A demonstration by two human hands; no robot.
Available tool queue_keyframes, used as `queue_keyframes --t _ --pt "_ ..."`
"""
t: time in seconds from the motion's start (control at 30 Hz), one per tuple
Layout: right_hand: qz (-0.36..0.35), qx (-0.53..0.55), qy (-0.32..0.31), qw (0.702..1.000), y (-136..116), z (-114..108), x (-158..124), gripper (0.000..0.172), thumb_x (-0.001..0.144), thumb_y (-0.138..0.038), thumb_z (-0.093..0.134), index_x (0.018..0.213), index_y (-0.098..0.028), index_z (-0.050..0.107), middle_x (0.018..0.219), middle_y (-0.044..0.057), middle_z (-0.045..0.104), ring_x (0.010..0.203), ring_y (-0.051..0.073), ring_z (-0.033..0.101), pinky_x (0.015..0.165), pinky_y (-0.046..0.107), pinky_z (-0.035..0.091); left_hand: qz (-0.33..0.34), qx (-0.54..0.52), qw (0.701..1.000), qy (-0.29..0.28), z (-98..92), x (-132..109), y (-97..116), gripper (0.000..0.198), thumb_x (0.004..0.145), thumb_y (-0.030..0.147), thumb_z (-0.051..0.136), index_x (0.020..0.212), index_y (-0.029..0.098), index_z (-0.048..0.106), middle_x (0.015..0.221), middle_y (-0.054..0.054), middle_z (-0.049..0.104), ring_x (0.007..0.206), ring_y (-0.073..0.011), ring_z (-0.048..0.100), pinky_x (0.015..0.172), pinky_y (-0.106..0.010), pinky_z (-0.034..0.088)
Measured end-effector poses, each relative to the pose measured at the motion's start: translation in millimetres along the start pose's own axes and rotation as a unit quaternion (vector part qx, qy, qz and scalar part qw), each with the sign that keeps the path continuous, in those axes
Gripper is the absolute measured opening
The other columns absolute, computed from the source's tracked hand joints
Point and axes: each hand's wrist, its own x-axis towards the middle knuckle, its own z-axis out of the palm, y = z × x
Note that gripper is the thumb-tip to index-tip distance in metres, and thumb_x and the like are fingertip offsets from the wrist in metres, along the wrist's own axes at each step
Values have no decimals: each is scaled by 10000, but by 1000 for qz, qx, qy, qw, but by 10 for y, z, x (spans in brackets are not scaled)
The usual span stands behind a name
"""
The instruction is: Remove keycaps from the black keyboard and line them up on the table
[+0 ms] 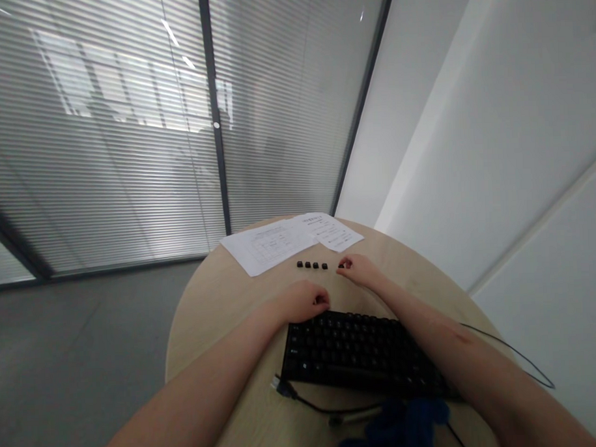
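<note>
A black keyboard (351, 345) lies on the round table, partly covered by my right forearm. Over its far left corner rests my left hand (305, 301), fingers curled together; what they hold, if anything, is hidden. Beyond the keyboard, my right hand (361, 271) pinches a small black keycap (341, 266) at the tabletop. Several more black keycaps (316, 265) stand in a short row to the left of that hand, a small gap away from it.
Printed paper sheets (274, 245) lie at the table's far edge. Near me are a USB plug (284, 385) with its cable and a blue cloth-like item (407, 428). A thin cable (515, 351) hangs past the right edge. Blinds-covered glass (105, 158) and a white wall (520, 144) stand beyond.
</note>
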Motion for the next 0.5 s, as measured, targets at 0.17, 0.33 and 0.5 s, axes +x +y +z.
queue_keyframes --t 0.17,0.33,0.5 --pt "-2 11 -14 1000 -36 121 219 298 792 -353 773 1014 -157 738 858 44 687 770 156 589 677 250 400 -12 1 1000 -15 -28 -15 28 179 865 246 583 887 237 761 875 -27 760 800 -193 667 728 -282 462" --pt "-6 27 -55 998 -13 176 279 290 778 -354 784 983 -152 752 799 30 671 726 146 579 650 248 388 -8 -9 1000 -22 -13 -10 11 164 868 242 596 878 232 760 872 -34 759 808 -212 662 732 -302 463" --pt "0 49 -75 996 25 152 276 392 743 -364 810 1062 -151 731 738 5 644 666 126 556 616 237 386 5 -27 1000 -7 21 -1 -25 131 855 243 625 861 228 755 862 -38 758 797 -226 658 737 -322 459"
